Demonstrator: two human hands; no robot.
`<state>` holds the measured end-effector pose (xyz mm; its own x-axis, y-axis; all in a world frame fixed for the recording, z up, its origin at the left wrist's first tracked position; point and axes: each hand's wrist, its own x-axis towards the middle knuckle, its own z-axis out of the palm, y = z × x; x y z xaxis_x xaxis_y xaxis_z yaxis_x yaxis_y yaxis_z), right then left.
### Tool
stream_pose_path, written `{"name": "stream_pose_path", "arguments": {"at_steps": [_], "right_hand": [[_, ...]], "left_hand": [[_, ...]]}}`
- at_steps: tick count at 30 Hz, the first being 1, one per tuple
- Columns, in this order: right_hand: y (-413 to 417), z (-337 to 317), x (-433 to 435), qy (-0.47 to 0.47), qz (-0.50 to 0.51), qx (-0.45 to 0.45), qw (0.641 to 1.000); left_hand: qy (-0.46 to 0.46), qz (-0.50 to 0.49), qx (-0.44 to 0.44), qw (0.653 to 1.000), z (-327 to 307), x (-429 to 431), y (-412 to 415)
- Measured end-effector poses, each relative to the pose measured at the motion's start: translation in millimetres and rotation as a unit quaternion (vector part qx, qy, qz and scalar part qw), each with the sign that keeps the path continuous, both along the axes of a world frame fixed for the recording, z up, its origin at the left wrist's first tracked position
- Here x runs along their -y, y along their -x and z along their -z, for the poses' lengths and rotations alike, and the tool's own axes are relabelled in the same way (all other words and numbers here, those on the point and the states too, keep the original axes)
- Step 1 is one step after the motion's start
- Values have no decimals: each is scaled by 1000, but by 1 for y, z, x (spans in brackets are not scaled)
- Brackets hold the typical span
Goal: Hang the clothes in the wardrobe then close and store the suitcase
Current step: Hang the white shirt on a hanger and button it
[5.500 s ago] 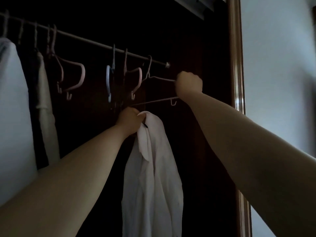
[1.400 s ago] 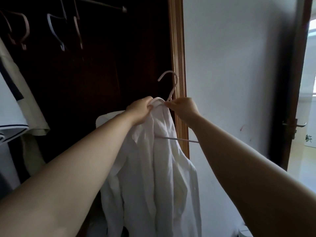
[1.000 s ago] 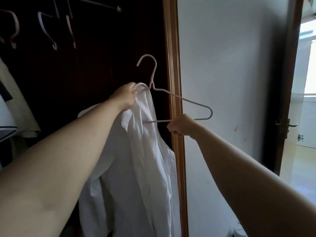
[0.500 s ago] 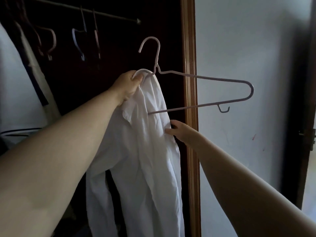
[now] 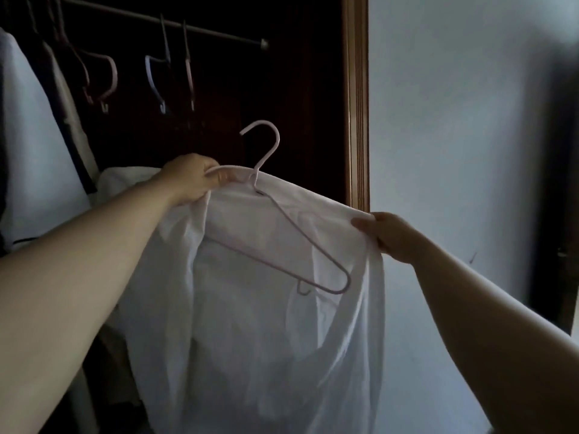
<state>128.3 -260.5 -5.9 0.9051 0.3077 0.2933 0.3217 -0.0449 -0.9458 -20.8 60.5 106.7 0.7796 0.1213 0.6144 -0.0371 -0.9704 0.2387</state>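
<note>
A white shirt (image 5: 260, 324) hangs spread between my two hands in front of the open wardrobe. My left hand (image 5: 191, 180) grips the shirt's collar together with the top of a pale pink wire hanger (image 5: 282, 220). The hanger's right arm lies inside the shirt, and its hook points up and left. My right hand (image 5: 391, 236) pinches the shirt's right shoulder edge and holds it out toward the wall. The suitcase is not in view.
The wardrobe rail (image 5: 163, 23) runs across the top left with several empty hangers (image 5: 106, 79) and hung clothes (image 5: 34, 145) at the far left. The wardrobe's wooden frame (image 5: 357, 101) stands behind the shirt. A pale wall (image 5: 454, 120) fills the right side.
The hanger has tilted down and its right arm has gone inside the shirt. My right hand has moved right and taken hold of the shirt's shoulder, spreading the cloth out.
</note>
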Motion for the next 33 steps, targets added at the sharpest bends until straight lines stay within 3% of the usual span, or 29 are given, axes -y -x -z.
{"name": "stream_pose_path", "arguments": {"at_steps": [4,8,13,19,22,24,27,29,33], "right_hand": [[5,-14,-5,5,70,66,995],[11,-29,-19,0,116,123,986],[27,-49,-52,45,59,151,986],[57,-52,-89,230,-92,118,962],[66,-62,-102,146,-46,177,972],[60,-68,-98,80,48,234,968],[51,-76,-87,215,139,294,921],[59,-82,-86,252,112,310,910],[83,-95,-99,164,46,323,931]], "left_hand": [[-123,-98,38,987,1,6,-11],[-200,-213,98,951,3,17,-25],[-123,-272,84,951,6,33,-36],[-50,-214,94,971,7,23,-17],[-5,-186,126,974,5,1,8],[16,-165,141,976,5,-7,16],[30,-136,153,978,7,-6,21],[53,-110,164,979,6,-10,27],[75,-67,166,981,3,-10,34]]}}
